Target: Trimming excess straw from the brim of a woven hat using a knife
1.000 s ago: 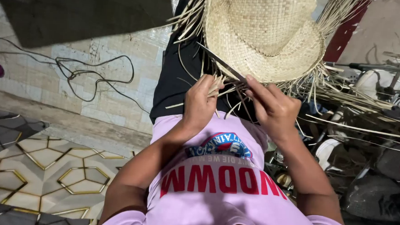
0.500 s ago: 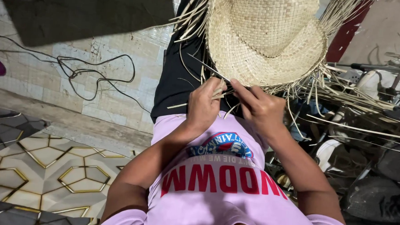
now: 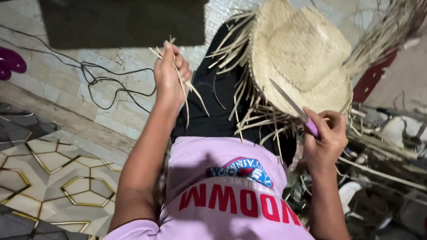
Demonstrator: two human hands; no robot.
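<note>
1. The left hand (image 3: 171, 75) has swung away from the hat's edge, where it worked half a second ago, up toward the upper left of the frame. Its fingers are pressed together around a small bundle of cut straw strips (image 3: 183, 87), whose loose ends hang down and fan out below the fist.
2. The right hand (image 3: 324, 137) has drawn back to the right of centre. It is clenched on the pink handle of a knife (image 3: 293, 109), whose thin blade points up and left across the brim.
3. The woven straw hat (image 3: 302, 56) lies in the upper middle of the frame on the person's dark-trousered lap, crown up, now tilted compared with a second ago. Unwoven strands (image 3: 245, 107) bristle from its lower brim.
4. Judged from this, one trimming cut looks finished: the severed ends are off the hat and in the left hand, while much fringe remains along the brim.
5. A black cable (image 3: 109, 82) loops on the tiled floor at left; more loose straw (image 3: 395, 27) fans out at upper right.
</note>
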